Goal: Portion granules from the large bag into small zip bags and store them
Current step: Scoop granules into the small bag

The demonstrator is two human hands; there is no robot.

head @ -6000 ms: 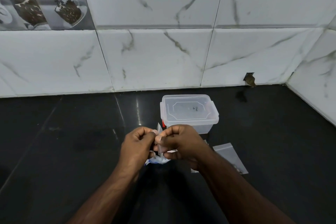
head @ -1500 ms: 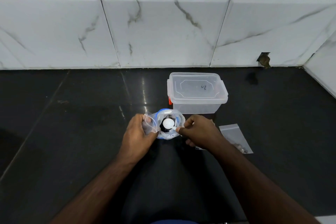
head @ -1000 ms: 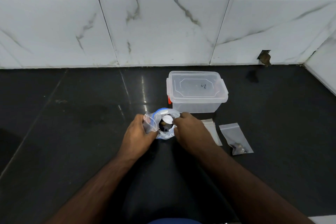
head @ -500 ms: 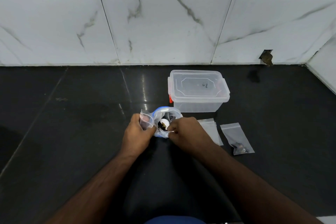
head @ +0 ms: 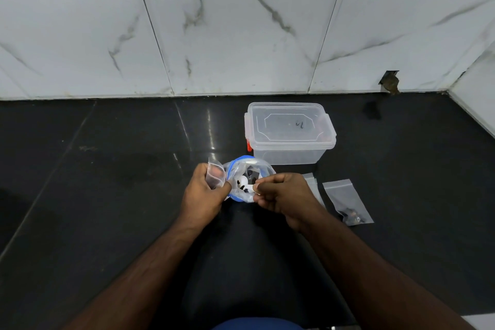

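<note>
The large clear bag [head: 242, 169] with a blue zip rim stands open on the black counter, dark granules inside. My left hand [head: 205, 193] pinches a small clear zip bag [head: 215, 175] beside the large bag's left rim. My right hand [head: 284, 193] holds a small white spoon [head: 243, 181] whose bowl sits inside the large bag. A filled small zip bag [head: 347, 202] with dark granules lies flat to the right. Another small zip bag [head: 312, 182] lies partly hidden behind my right hand.
A clear plastic box [head: 290, 132] with a clip-on lid and an orange latch stands just behind the large bag. The marble-tiled wall [head: 241, 40] runs along the back, and a side wall [head: 476, 99] closes the right corner.
Six seconds ago both hands worked a small bag together. Since then the large bag stands open, my left hand holds the small bag aside, and my right hand has dipped the spoon deeper among the granules.
</note>
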